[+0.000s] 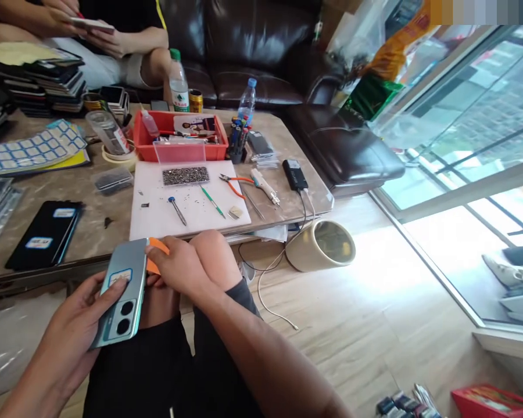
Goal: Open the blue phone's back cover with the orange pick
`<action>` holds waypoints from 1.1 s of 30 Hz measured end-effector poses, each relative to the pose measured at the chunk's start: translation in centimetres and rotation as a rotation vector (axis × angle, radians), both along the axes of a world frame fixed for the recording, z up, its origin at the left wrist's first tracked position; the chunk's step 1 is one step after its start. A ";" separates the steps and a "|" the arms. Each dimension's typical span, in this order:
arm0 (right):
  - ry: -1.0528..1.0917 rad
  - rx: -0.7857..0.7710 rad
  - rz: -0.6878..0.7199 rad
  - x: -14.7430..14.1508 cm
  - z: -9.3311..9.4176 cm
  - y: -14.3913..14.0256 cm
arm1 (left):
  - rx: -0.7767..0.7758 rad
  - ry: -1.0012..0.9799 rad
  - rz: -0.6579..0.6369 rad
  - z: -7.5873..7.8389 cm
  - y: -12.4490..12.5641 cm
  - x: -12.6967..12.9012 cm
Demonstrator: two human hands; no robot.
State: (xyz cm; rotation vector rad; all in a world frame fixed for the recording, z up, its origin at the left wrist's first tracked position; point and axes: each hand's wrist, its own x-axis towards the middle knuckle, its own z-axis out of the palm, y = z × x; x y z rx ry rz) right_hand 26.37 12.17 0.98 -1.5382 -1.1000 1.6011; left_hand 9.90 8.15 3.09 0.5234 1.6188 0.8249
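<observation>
I have the light blue phone [124, 293] back-side up over my lap, cradled in my left hand [76, 331]: palm underneath, thumb pressed onto the sticker near the top of the rear cover, the other fingers wrapped beneath where I can't see them. My right hand [185, 270] is just beside the phone's upper right edge, fingers pressed together on an orange pick [157, 255] whose flat end meets the seam there; how deep the tip sits in the gap I cannot tell. Beyond the grip, the marble table [91, 200] carries a white work mat [157, 215] with a heap of tiny screws [185, 175], two screwdrivers [176, 210], orange-handled pliers [233, 184] and, farther back, a red tray [181, 145]. Off to the left of my holding hand lies a dark phone [46, 232] face up on the table. Across it, another person [113, 40] sits on the sofa with a handset in their own hands. As I judge it, the weak point is that the phone rests on nothing but my palm and thumb. If the pick is levered hard against the edge, the cover could flex or crack, or the phone could twist out of that one-handed cradle and fall past my knee to the floor. The pick could also skid along the edge toward my left thumb, since both hands sit close together.
</observation>
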 end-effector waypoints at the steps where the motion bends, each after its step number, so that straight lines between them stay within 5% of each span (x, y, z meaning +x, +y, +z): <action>1: 0.008 0.004 0.015 0.0 -0.1 0.1 | 0.004 -0.001 -0.018 -0.1 -0.2 -0.2; 10: -0.056 0.041 0.187 1.7 0.5 1.3 | 0.100 -0.013 -0.128 -1.0 -1.1 -0.9; 18: -0.224 0.041 0.286 3.0 5.0 0.8 | 0.165 -0.096 -0.120 -2.1 -0.8 -1.5; 27: -0.261 0.179 0.243 2.8 1.7 0.7 | 0.224 -0.120 -0.119 -3.0 -0.2 -1.2; 33: -0.523 0.251 0.334 2.8 3.9 1.1 | 0.253 -0.143 -0.147 -3.1 -0.4 -1.8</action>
